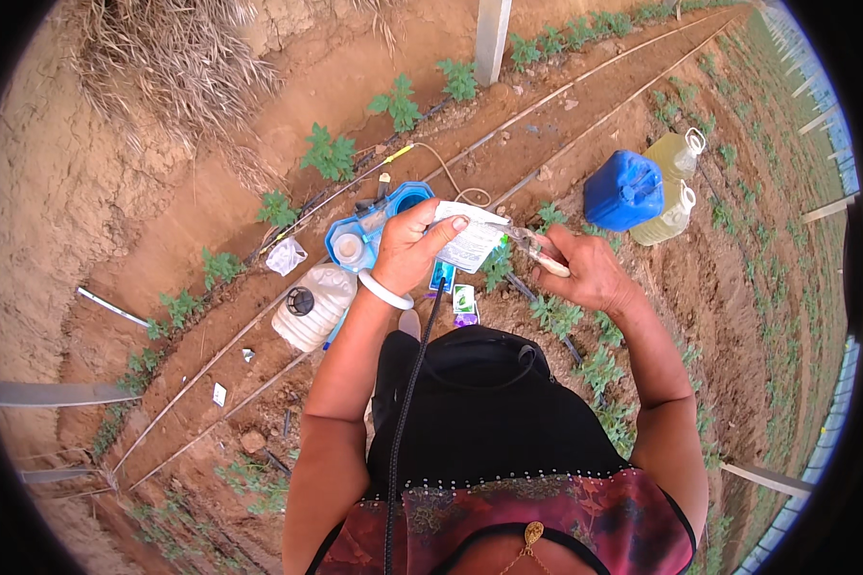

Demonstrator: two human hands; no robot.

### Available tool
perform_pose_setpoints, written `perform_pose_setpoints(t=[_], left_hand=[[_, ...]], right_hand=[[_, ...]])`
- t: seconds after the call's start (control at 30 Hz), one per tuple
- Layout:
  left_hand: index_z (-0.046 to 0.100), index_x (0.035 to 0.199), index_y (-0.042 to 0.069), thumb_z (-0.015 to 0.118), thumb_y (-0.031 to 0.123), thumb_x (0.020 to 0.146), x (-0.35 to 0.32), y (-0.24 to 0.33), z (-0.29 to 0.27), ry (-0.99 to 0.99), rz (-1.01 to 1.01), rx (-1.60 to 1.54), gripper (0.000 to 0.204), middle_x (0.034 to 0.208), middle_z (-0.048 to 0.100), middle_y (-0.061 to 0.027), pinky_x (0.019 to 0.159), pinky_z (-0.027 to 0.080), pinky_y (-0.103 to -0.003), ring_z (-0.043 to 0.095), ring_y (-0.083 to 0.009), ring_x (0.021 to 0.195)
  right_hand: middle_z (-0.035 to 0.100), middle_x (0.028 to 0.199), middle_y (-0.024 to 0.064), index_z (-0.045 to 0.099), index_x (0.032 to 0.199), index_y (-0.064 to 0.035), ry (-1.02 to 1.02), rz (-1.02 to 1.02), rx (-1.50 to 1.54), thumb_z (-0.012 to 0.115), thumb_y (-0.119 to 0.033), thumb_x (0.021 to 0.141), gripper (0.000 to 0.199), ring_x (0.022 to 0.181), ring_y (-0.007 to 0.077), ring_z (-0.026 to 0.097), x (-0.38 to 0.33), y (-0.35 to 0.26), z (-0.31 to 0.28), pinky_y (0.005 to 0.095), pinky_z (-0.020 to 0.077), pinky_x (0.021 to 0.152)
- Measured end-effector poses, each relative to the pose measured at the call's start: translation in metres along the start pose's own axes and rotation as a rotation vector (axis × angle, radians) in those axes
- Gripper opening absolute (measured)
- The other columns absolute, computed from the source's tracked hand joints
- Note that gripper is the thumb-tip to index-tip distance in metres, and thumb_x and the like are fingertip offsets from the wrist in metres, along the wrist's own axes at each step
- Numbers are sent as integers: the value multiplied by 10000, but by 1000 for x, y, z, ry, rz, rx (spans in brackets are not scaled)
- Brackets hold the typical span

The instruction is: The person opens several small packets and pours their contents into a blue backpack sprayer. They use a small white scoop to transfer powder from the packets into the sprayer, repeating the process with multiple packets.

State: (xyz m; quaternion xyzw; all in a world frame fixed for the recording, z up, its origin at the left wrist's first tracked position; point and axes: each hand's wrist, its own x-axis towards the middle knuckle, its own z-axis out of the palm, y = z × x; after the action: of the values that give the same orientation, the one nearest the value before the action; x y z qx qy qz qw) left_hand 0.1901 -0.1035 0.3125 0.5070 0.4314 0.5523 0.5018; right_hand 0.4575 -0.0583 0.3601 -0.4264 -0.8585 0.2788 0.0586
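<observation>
Left hand pinching white packet, nine-o'clock end covered, right hand clamped round scissors, tips unclear, pointing ten o'clock, axis ten-to-four

Sachet: white, flat, closely printed on the visible face, with a paler strip along its upper edge; held aloft, slightly tilted, by its left side. Scissors: dull metal blades and a pale handle, aligned obliquely, tips directed up-left and lying at the sachet's upper right corner.
</observation>
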Motion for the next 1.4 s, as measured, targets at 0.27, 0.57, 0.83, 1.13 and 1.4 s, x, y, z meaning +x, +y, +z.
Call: perform_pose_setpoints(t=[0.27, 0.57, 0.83, 1.13, 1.4], left_hand=[[673, 982, -2, 662, 115, 924, -2, -3, -1, -52, -22, 42, 131, 881, 668, 12, 725, 467, -227, 577, -45, 811], [677, 963, -2, 666, 111, 921, -4, -2, 1, -81, -39, 44, 122, 853, 661, 18, 687, 450, -220, 559, -37, 785], [663, 953, 4, 656, 123, 930, -5, -7, 6, -108, -80, -5, 121, 873, 661, 9, 702, 452, -221, 564, -40, 807], [644, 1062, 16, 618, 166, 958, 7, -13, 6, -215, -236, -217, 185, 955, 676, -9, 757, 481, -247, 610, -73, 860], [629, 1096, 23, 612, 174, 959, 16, -28, 0, -387, -295, -166, 204, 981, 683, -23, 764, 504, -255, 635, -91, 872]], right_hand=[[656, 789, 185, 490, 971, -50, 58, -65, 2, 681, -340, 776, 398, 762, 407, 650, 0, -4, 11, 487, 511, 681], [661, 799, 190, 488, 975, -42, -25, 27, 20, 671, -334, 793, 390, 760, 411, 648, -9, -3, 17, 490, 507, 678], [660, 817, 203, 495, 982, -40, -32, 38, 48, 674, -342, 807, 392, 789, 414, 646, -14, 2, 23, 498, 500, 694], [648, 822, 100, 531, 970, -23, 396, 103, 342, 732, -164, 844, 276, 730, 198, 634, -14, 42, 47, 348, 507, 657], [614, 803, 30, 542, 953, -56, 40, 177, 690, 703, -150, 894, 196, 640, 101, 579, 27, -23, 18, 259, 474, 567]])
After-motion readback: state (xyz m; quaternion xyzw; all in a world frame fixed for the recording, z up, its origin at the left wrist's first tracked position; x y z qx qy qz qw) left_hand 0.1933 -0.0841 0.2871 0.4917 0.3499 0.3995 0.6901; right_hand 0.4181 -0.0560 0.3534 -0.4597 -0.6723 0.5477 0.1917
